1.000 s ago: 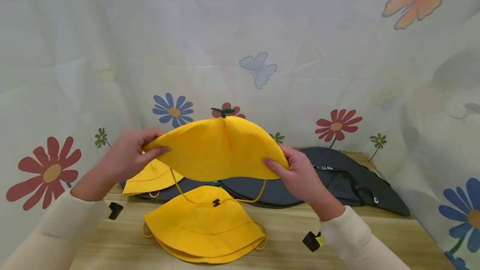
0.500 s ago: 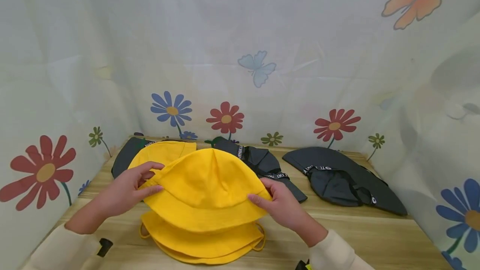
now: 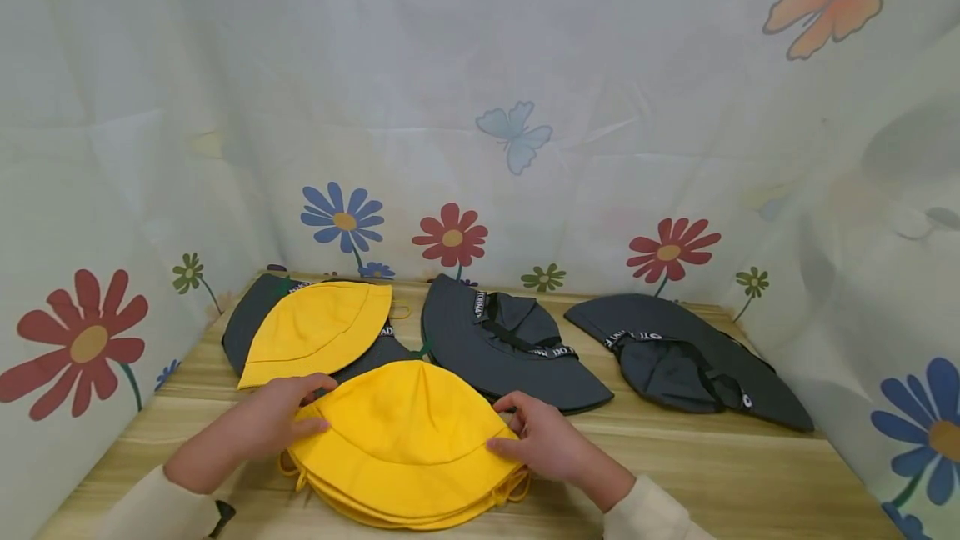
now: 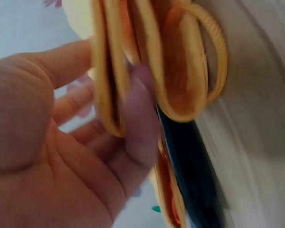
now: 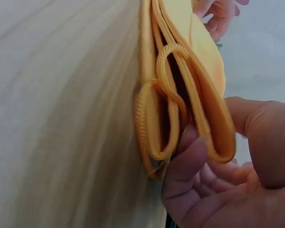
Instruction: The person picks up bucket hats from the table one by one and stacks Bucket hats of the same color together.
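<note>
A folded yellow bucket hat (image 3: 416,440) with a small green sprout on its crown lies flat over another yellow hat (image 3: 352,515) at the front of the table. My left hand (image 3: 273,419) pinches the upper hat's left edge, and my right hand (image 3: 543,440) pinches its right edge. In the left wrist view the left hand (image 4: 80,142) has the doubled brim (image 4: 107,71) between thumb and fingers. From the right wrist, the right hand (image 5: 228,175) grips the folded brim (image 5: 218,123) beside looped yellow cords (image 5: 164,95) of the stack.
Behind lies another yellow hat (image 3: 318,327) on top of a dark grey hat (image 3: 247,319). A dark grey hat with lettered tape (image 3: 495,348) sits at the middle back, and a further one (image 3: 675,357) to its right. A flower-printed curtain (image 3: 600,190) encloses the wooden table (image 3: 712,482).
Both hands have lowered the yellow hat from the air, its crown turning toward the view, onto the yellow hat below. The dark hats behind have come into view.
</note>
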A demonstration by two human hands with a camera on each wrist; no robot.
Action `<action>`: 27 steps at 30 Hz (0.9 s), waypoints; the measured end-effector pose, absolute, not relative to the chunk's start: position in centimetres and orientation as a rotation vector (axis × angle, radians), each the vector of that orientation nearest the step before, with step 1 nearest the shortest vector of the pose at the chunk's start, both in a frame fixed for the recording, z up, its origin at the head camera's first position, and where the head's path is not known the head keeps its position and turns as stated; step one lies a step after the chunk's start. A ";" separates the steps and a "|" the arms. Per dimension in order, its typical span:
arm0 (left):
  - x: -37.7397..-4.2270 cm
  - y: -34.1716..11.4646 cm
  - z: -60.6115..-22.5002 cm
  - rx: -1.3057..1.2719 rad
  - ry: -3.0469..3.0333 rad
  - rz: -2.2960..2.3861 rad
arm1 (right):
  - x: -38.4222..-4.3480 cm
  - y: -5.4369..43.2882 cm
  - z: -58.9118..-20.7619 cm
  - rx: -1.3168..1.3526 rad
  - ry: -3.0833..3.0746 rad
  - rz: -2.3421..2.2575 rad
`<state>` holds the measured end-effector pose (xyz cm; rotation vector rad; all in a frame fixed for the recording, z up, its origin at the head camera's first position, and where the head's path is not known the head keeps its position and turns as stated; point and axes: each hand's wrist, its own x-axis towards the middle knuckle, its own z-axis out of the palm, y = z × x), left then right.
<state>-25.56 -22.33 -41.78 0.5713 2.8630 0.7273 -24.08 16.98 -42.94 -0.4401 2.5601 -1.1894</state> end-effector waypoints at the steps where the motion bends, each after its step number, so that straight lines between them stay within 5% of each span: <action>1: -25.3 -21.9 -41.8 0.557 2.883 0.687 | -24.1 16.9 -43.0 -0.439 2.586 -1.156; 6: -23.6 -19.4 -41.5 0.614 3.080 0.376 | -23.6 16.0 -42.7 -0.549 2.771 -1.035; 14: -21.9 -15.1 -42.7 0.838 2.938 0.330 | -22.0 13.6 -42.1 -1.098 2.601 -0.825; 27: -22.4 -13.1 -44.0 0.680 2.775 0.288 | -23.3 13.4 -43.6 -1.217 2.505 -0.405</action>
